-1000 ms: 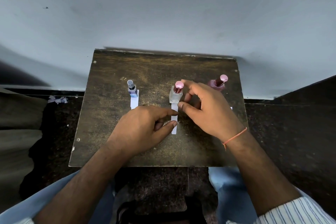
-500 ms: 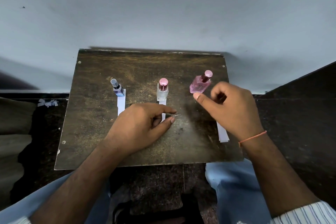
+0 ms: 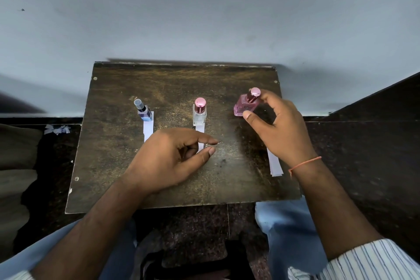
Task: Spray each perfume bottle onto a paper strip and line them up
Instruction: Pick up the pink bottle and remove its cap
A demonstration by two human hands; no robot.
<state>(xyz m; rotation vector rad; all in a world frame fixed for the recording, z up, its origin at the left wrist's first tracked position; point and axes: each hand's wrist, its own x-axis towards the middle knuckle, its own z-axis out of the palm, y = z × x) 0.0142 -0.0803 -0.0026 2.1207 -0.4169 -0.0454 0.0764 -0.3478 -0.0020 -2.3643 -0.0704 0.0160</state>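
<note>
Dark, worn wooden tabletop point(image 3: 127, 166) set against a pale grey wall point(image 3: 204, 11), black speckled floor point(image 3: 363, 154) to the sides. Three perfume bottles upright in a row across the far half. Blue bottle point(image 3: 143, 111) with clear cap at left, standing on the far end of a white paper strip point(image 3: 148, 128). Clear bottle point(image 3: 199, 113) with pink cap in the middle, likewise on the far end of a second strip point(image 3: 200, 128), whose near part disappears under the left hand. Pink bottle point(image 3: 246, 105) with pink cap at right, apart from the third strip point(image 3: 275, 165), which lies near the table's right edge, partly hidden beneath the right wrist.

Left hand point(image 3: 169, 161) resting low over the table centre, fingers curled, index fingertip and thumb brought close together over the near end of the middle strip; cannot tell whether pinching the paper or merely touching it. Right hand point(image 3: 280, 129) reaching to the pink bottle, fingertips at its cap and thumb by its lower side, fingers curved around it; firm grasp or only contact, cannot tell. Thin orange thread point(image 3: 305, 162) around the right wrist, striped sleeve point(image 3: 375, 261) further back. Blue-jeaned knees point(image 3: 288, 234) below the table edge. Scraps of paper point(image 3: 56, 129) on the floor at left.
</note>
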